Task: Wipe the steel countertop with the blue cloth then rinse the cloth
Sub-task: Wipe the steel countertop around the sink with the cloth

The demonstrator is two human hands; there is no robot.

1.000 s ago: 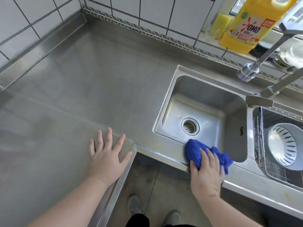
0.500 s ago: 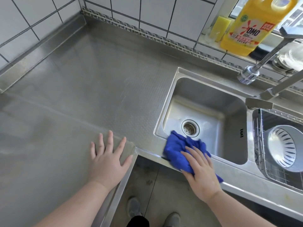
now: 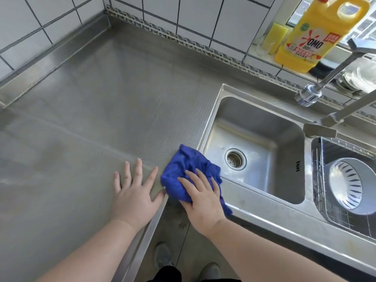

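Observation:
The crumpled blue cloth (image 3: 186,169) lies on the steel countertop (image 3: 114,110) at its inner corner, just left of the sink's (image 3: 220,94) front left rim. My right hand (image 3: 200,198) presses flat on top of the cloth with fingers spread over it. My left hand (image 3: 134,190) rests palm down on the countertop right beside the cloth, fingers apart, thumb nearly touching the cloth's edge. It holds nothing.
The faucet (image 3: 309,96) hangs over the sink's back right. A wire basket (image 3: 323,202) with a white strainer bowl (image 3: 350,186) fills the right basin. A yellow detergent bottle (image 3: 317,35) and a sponge (image 3: 274,37) stand on the window ledge. Tiled walls bound the counter.
My right hand has dragged the blue cloth leftward along the sink's front rim onto the countertop corner, up against my left hand. My left hand has stayed put.

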